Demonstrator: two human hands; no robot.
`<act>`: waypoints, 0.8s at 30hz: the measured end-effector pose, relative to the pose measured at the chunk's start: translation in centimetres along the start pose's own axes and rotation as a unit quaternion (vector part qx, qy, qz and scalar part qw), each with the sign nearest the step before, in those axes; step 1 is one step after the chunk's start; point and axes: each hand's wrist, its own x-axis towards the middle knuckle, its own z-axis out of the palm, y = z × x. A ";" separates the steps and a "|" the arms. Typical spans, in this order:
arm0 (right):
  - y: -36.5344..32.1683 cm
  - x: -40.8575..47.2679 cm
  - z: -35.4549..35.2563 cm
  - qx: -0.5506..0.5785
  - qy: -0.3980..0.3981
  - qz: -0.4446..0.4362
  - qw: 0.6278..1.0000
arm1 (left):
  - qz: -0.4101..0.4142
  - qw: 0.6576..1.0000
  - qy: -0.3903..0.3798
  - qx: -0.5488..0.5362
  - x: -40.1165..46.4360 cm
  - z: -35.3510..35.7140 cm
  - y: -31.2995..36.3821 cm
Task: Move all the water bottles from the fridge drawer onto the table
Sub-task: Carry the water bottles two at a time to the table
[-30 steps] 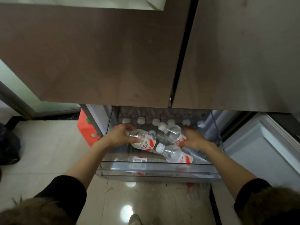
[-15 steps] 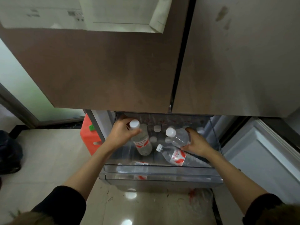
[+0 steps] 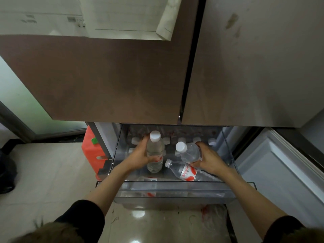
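Bottles everywhere in this fridge drawer [image 3: 175,192], which sits pulled out at about 6 o'clock in my view, under the two brown fridge doors [image 3: 108,79]. Going left to right: over at 9 o'clock on the floor there's an orange crate thing [image 3: 91,151] right beside the fridge. Then my left hand [image 3: 138,156] has its fingers curled around the upright bottle [image 3: 155,151], white cap pointing up, held over the left half of the drawer. Just right of that, a lying bottle [image 3: 184,171] with a red label rests on its side in the drawer, cap pointing toward 10 o'clock. My right hand [image 3: 208,159] is wrapped round a tilted bottle [image 3: 189,152], cap leaning toward 10 o'clock too, and that one sits just above the lying bottle. Behind both hands, at 12 o'clock in the drawer, a row of white caps [image 3: 196,139] shows more bottles standing at the back. Can't count them properly, too murky.
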 end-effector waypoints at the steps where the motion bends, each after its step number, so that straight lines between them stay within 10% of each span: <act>1: -0.1 -0.1 0.0 0.001 0.002 -0.001 1.000 | -0.002 1.000 0.008 0.002 0.0 0.0 0.0; 24: -13.2 -9.6 -3.5 0.238 0.114 -0.185 0.947 | 0.185 0.936 0.283 0.094 -13.0 -4.7 6.0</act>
